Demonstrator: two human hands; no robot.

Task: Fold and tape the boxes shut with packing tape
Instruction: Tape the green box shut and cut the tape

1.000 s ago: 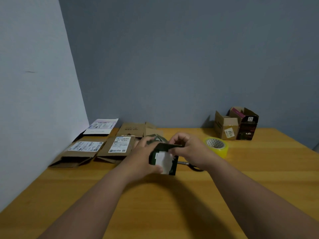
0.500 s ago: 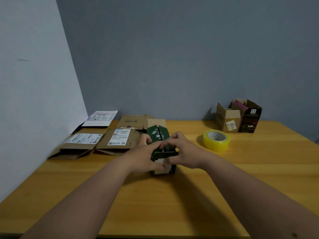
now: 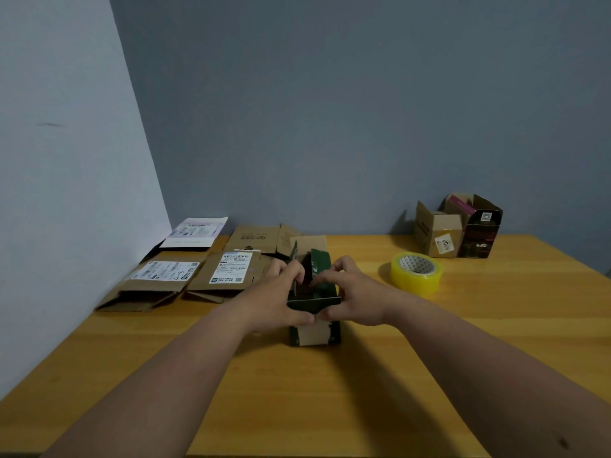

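Note:
A small dark green box (image 3: 314,335) stands on the wooden table (image 3: 297,391) in the middle, its top flaps standing open. My left hand (image 3: 274,299) grips its left side, fingers curled over the left flap. My right hand (image 3: 353,295) grips its right side, thumb on the near flap and fingers reaching into the open top. A roll of yellow packing tape (image 3: 416,273) lies flat to the right of my right hand, apart from it.
Several flattened brown cardboard boxes with white labels (image 3: 185,276) lie at the table's back left by the wall. A brown box (image 3: 438,233) and a dark box (image 3: 481,231) stand open at the back right.
The green box went from held up and tilted toward me to standing on the table. Both hands now work at its top flaps, which have opened up.

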